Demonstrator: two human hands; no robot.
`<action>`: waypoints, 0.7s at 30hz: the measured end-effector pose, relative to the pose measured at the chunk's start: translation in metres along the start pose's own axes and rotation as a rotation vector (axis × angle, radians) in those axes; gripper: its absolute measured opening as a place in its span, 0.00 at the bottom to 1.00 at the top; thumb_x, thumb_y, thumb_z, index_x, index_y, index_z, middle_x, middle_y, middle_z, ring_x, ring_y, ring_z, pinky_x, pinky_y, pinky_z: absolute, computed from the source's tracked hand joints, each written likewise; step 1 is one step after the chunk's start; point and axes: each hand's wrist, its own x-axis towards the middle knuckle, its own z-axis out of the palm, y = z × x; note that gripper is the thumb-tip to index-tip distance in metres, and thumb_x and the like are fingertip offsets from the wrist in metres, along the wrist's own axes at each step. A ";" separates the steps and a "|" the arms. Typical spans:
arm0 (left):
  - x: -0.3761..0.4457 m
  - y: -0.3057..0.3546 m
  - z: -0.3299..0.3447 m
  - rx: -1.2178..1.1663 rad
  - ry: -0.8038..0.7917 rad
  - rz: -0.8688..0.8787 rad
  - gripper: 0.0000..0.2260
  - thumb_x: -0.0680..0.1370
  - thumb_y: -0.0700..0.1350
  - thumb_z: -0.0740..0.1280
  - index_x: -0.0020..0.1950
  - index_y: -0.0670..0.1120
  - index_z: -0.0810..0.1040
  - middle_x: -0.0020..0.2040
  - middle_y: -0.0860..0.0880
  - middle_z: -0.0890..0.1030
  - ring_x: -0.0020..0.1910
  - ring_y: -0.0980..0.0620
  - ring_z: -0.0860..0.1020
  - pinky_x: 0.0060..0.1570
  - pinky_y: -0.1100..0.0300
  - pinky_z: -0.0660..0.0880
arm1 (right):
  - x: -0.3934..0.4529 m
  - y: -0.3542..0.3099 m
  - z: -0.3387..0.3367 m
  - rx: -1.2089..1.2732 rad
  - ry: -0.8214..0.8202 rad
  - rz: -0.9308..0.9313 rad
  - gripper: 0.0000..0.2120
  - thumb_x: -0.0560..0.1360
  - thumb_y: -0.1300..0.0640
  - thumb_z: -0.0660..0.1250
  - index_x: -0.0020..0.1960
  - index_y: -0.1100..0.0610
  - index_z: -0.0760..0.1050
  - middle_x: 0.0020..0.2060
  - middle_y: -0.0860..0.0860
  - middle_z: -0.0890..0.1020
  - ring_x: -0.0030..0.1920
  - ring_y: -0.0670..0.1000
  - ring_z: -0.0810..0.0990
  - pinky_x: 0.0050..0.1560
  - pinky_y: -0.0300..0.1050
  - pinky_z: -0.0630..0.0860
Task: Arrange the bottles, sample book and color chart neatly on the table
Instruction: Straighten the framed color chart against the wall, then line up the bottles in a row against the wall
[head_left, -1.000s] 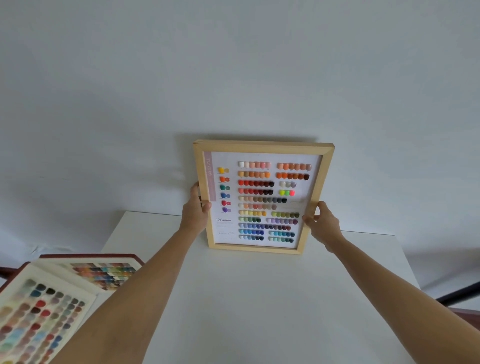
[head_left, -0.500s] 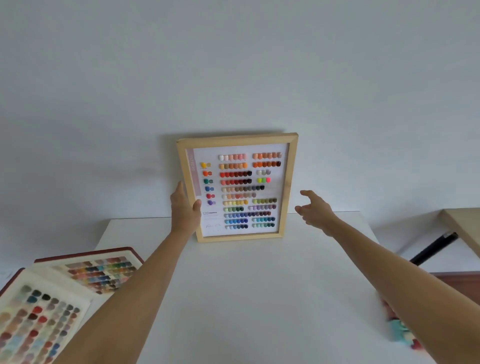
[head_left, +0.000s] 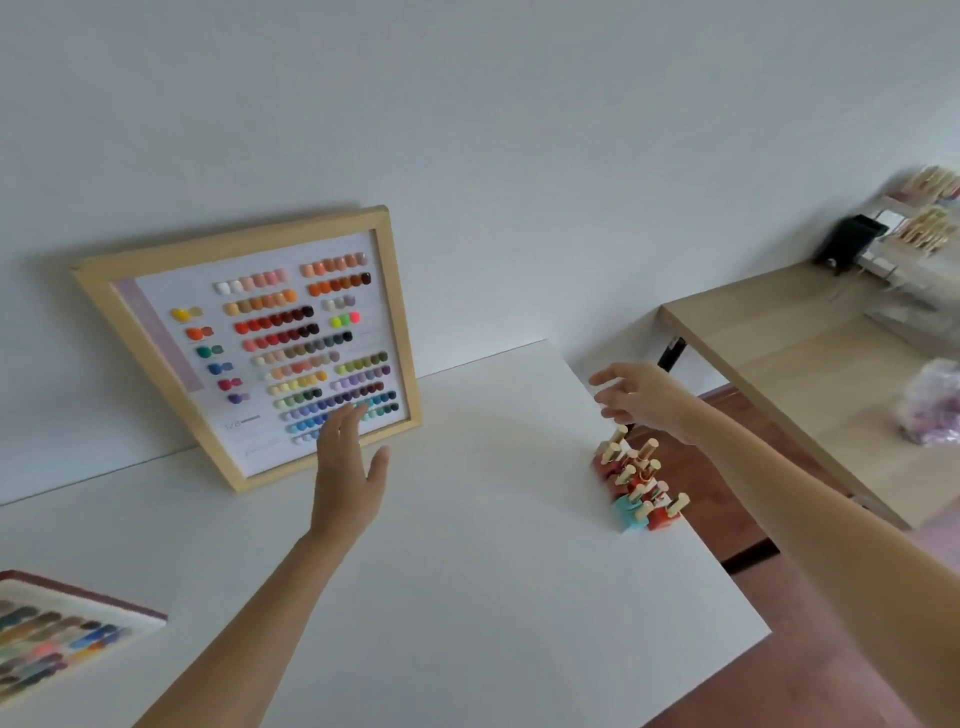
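Color chart (head_left: 249, 348) in wooden frame, leaning on the wall at the back of the white table (head_left: 467, 571); left hand (head_left: 348, 467) just before it, fingers spread, holding nothing; right hand (head_left: 639, 397) likewise empty, splayed above the bottles (head_left: 636, 486) clustered at the right edge; sample book (head_left: 57, 634) at lower left.

A nail-salon workroom is showing itself here: a framed color chart (head_left: 260, 348) of painted nail tips is leaning against the wall at the white table's (head_left: 467, 545) far edge, polish bottles (head_left: 636, 483) are clustering at its right edge, and more are filling a rack (head_left: 924, 223) on a wooden desk (head_left: 789, 353).
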 end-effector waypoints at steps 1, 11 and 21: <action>-0.004 0.007 0.012 0.004 -0.040 0.013 0.24 0.78 0.41 0.65 0.72 0.44 0.63 0.74 0.42 0.65 0.75 0.45 0.60 0.69 0.50 0.66 | -0.003 0.012 -0.008 0.002 0.017 0.021 0.10 0.77 0.60 0.64 0.57 0.57 0.76 0.48 0.59 0.83 0.48 0.55 0.84 0.54 0.51 0.81; -0.021 0.094 0.134 -0.044 -0.305 0.080 0.16 0.77 0.39 0.65 0.66 0.46 0.72 0.64 0.48 0.75 0.65 0.49 0.73 0.64 0.62 0.65 | 0.011 0.127 -0.060 -0.095 0.016 0.060 0.09 0.77 0.60 0.64 0.56 0.53 0.78 0.44 0.53 0.84 0.45 0.51 0.83 0.52 0.48 0.81; -0.016 0.182 0.235 0.044 -0.558 0.080 0.14 0.77 0.44 0.66 0.62 0.53 0.75 0.68 0.50 0.70 0.67 0.52 0.70 0.63 0.62 0.68 | 0.055 0.169 -0.053 -0.228 -0.203 -0.154 0.10 0.75 0.57 0.67 0.56 0.53 0.79 0.49 0.53 0.83 0.50 0.51 0.81 0.53 0.41 0.75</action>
